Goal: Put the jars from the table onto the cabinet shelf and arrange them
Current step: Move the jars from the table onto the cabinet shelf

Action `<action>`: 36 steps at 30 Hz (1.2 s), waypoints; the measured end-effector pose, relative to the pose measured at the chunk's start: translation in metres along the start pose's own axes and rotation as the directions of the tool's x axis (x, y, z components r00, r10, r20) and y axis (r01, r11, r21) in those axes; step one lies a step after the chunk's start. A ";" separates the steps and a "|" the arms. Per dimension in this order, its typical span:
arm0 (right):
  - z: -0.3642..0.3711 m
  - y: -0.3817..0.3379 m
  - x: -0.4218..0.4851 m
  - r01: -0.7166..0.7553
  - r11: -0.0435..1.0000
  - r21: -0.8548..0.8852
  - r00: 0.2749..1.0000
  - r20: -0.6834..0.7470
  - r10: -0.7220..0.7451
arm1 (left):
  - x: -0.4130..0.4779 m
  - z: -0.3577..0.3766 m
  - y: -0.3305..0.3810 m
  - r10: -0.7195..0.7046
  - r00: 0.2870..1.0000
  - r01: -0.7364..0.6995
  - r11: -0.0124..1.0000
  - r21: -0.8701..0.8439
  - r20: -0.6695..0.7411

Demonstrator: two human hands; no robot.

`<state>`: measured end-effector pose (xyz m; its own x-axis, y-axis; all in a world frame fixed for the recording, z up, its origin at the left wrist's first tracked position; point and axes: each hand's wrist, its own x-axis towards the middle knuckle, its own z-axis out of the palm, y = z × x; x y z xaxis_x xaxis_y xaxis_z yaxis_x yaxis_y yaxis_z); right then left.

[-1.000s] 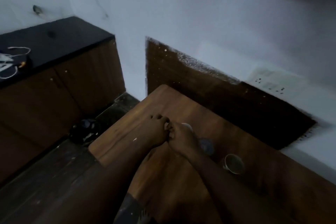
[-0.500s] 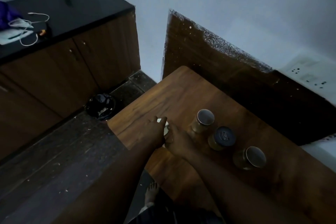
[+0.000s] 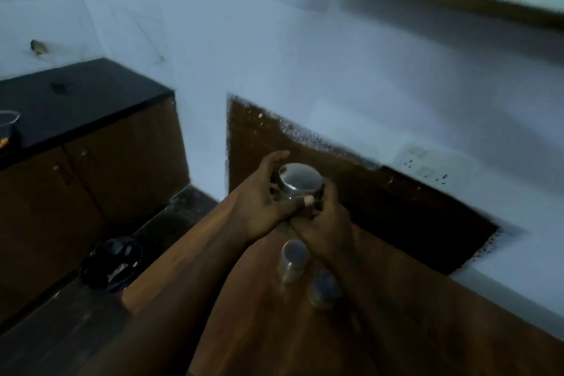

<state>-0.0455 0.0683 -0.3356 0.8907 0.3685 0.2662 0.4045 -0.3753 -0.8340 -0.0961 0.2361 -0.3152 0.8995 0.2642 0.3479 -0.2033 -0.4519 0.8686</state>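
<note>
Holds a jar (image 3: 300, 181) upright in the air above the wooden worktop (image 3: 268, 333), shiny metal lid towards the camera. Wraps the left hand (image 3: 259, 204) round its left side, fingers curled behind, thumb laid across the front just under the lid. Clasps the right hand (image 3: 328, 227) round its right and lower side, hiding most of the body. On the worktop below the right wrist, a second jar (image 3: 294, 259) and a third jar (image 3: 325, 288), just beside each other, both blurred. To the left, a low cabinet (image 3: 122, 168) with wooden doors and a black top, a clear cup (image 3: 7, 123) at the frame's left edge. On the floor between cabinet and worktop, a dark round object (image 3: 113, 262), too dim to identify. On the pale wall, a socket plate (image 3: 427, 163) above a dark brown panel (image 3: 381, 201).
</note>
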 end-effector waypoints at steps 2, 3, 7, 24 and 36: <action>-0.050 -0.037 0.022 0.062 0.995 0.079 0.989 -0.137 -0.051 | 0.028 0.008 0.046 0.075 0.997 -0.068 0.975 -0.211 0.024; -0.075 -0.055 0.032 0.098 0.990 0.105 0.981 -0.177 -0.079 | 0.042 0.011 0.067 0.100 0.993 -0.079 0.952 -0.297 0.056; -0.171 -0.119 0.065 0.262 0.960 0.099 0.940 -0.253 -0.230 | 0.097 0.022 0.155 0.233 0.968 -0.179 0.896 -0.406 0.088; -0.351 -0.155 0.210 -0.047 0.897 -0.439 0.795 -0.561 -0.232 | 0.281 0.143 0.328 0.197 0.976 -0.192 0.979 -0.064 0.091; -0.347 -0.142 0.226 -0.253 0.863 -0.437 0.769 -0.632 -0.094 | 0.297 0.167 0.323 0.163 0.983 -0.179 0.952 0.248 0.082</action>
<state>0.1708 -0.0903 0.0109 0.7784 -0.2184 0.5886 0.2142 -0.7889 -0.5760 0.1698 0.0265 0.0096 0.8830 0.1157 0.4549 -0.2588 -0.6885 0.6775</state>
